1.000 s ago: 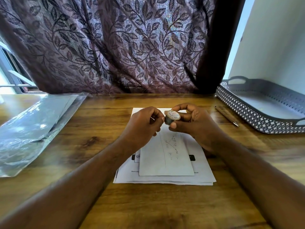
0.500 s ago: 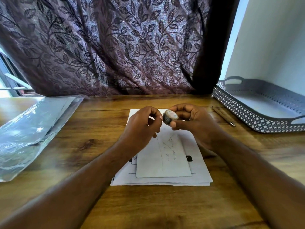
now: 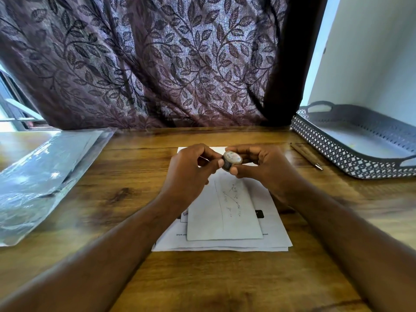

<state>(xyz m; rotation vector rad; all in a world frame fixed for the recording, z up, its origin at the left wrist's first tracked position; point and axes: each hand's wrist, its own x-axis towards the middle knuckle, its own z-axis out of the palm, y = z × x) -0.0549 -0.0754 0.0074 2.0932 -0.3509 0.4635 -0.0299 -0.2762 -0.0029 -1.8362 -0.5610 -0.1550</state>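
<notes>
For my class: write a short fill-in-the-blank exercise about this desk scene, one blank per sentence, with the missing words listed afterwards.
1. The small roll, held between the left hand and the right hand, is ____ in shape.
2. The pen lies to the ____ of the papers.
3. The curtain is patterned with ____.
4. The perforated tray is ____ in colour.
Missing words: round; right; leaves; grey.
</notes>
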